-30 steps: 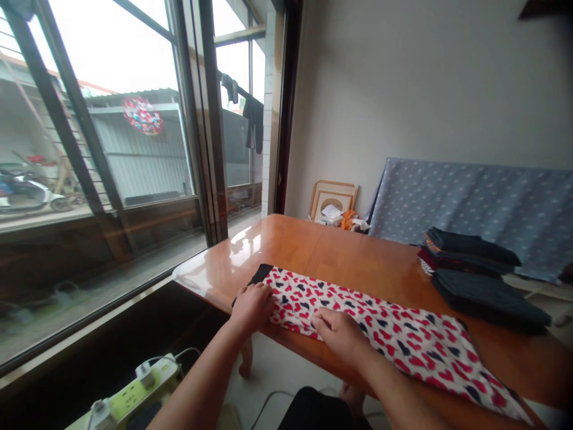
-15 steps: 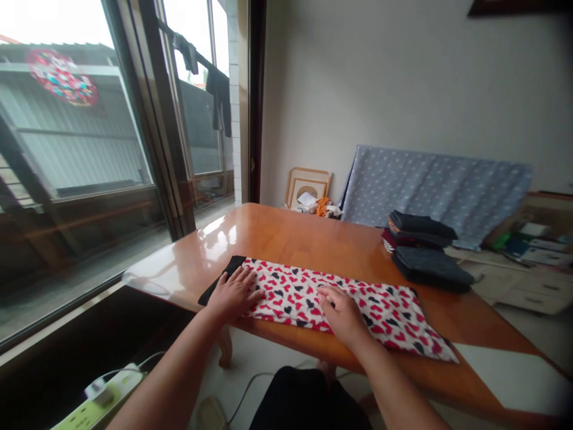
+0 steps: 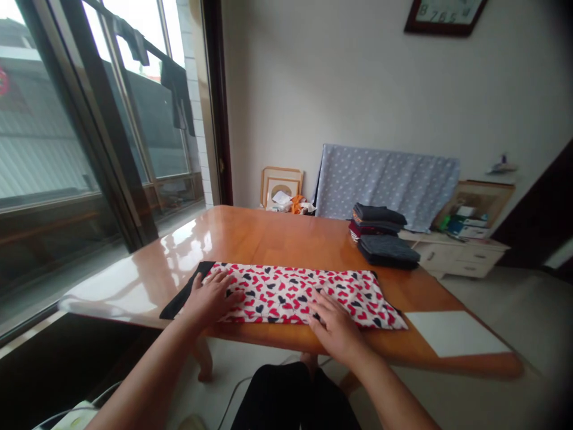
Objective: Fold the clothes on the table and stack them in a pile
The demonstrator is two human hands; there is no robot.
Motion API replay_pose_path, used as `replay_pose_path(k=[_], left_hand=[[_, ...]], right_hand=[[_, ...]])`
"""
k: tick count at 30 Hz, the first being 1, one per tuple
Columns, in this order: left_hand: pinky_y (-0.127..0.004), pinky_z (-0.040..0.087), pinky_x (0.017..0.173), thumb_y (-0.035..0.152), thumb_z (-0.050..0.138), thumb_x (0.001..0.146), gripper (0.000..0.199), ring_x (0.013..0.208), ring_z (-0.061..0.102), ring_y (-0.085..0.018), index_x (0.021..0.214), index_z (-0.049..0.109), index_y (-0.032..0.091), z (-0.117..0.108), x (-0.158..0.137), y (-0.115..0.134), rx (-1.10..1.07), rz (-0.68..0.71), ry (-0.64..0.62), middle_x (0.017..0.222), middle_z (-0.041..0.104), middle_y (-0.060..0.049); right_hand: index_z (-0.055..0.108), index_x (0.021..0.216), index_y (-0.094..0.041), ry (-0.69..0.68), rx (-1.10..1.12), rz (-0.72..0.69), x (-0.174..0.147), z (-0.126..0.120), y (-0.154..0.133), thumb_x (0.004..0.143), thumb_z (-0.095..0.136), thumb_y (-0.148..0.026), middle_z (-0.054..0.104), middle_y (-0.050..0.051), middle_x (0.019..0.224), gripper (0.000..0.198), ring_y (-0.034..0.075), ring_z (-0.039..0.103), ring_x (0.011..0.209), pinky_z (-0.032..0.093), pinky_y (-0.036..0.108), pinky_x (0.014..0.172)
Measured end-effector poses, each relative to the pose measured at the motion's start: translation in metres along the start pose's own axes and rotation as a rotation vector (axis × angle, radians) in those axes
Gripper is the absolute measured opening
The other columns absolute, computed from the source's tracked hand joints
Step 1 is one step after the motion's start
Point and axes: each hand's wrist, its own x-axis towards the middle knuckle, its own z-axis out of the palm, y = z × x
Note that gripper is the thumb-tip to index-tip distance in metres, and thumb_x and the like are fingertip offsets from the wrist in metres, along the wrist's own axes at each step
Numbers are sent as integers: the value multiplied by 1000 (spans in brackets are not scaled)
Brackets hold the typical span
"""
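Observation:
A long folded garment [image 3: 273, 295], cream with red and black hearts and a black band at its left end, lies flat along the near edge of the wooden table [image 3: 268, 236]. My left hand [image 3: 215, 298] rests on its left part beside the black band, fingers spread. On the middle of the near side lies my right hand [image 3: 333, 322], its fingers stretched out over the cloth. Neither hand grips the fabric.
Folded dark clothes [image 3: 385, 236] are stacked at the table's far right. A white sheet [image 3: 454, 332] lies on the right corner. Behind stand a polka-dot cloth cover [image 3: 385, 185] and a drawer cabinet [image 3: 465, 257]. A window [image 3: 147, 119] is at left.
My view has turned to the right, bringing the clock on the wall into sight. My right hand's curled fingers have straightened out on the cloth. The left hand stays spread near the black band.

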Motion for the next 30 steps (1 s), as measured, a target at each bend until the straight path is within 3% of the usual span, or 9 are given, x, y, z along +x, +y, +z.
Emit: replay_pose_path(k=[3,5,9,13,17,22,25,30], left_hand=[[-49,30,115,49,43,98,47,135,48,-30,135,59,25,2,11,32,-41,145,6,145,56,-10],[-43,37,111,46,39,100,45,132,52,-28,133,61,24,6,21,59,-105,223,7,143,58,-10],[-43,31,117,39,35,103,44,137,48,-25,135,59,23,22,40,121,-177,342,12,145,56,-10],[-53,23,119,46,36,102,50,148,33,-27,145,50,25,44,46,165,-159,396,-61,157,42,-9],[-55,23,119,58,37,99,62,150,25,-30,151,42,27,58,44,174,-125,380,-130,161,33,-8],[-56,20,120,64,34,97,67,152,22,-30,154,38,28,60,45,172,-97,350,-158,163,30,-5],[-55,19,121,65,35,96,69,152,20,-28,154,38,28,59,47,175,-82,346,-175,163,28,-4],[-55,18,121,65,36,96,68,152,21,-28,153,39,28,63,50,174,-96,344,-185,163,30,-4]], right_hand=[[74,114,-28,-14,49,-11,-6,-3,0,93,54,-28,65,6,134,29,26,54,131,37,51,115],[74,112,-26,52,68,18,-4,-6,3,94,52,-28,68,7,129,29,25,57,128,39,48,114],[62,135,-20,125,-40,115,1,-12,17,96,48,-32,53,12,147,43,27,44,140,35,48,117],[49,148,-21,16,-167,255,-8,-16,34,95,50,-42,39,10,157,57,31,30,148,24,51,121],[48,149,-22,-49,-138,308,-23,-23,45,95,50,-46,38,9,158,59,30,30,148,23,50,122],[51,146,-20,59,-67,383,-20,-43,59,96,47,-42,39,10,157,55,28,31,148,24,48,122],[57,140,-22,69,83,379,-18,-57,77,94,49,-40,49,9,151,50,27,41,143,31,45,119],[69,118,-21,414,198,563,-32,-90,120,93,48,-44,72,9,118,40,24,67,109,51,35,95]])
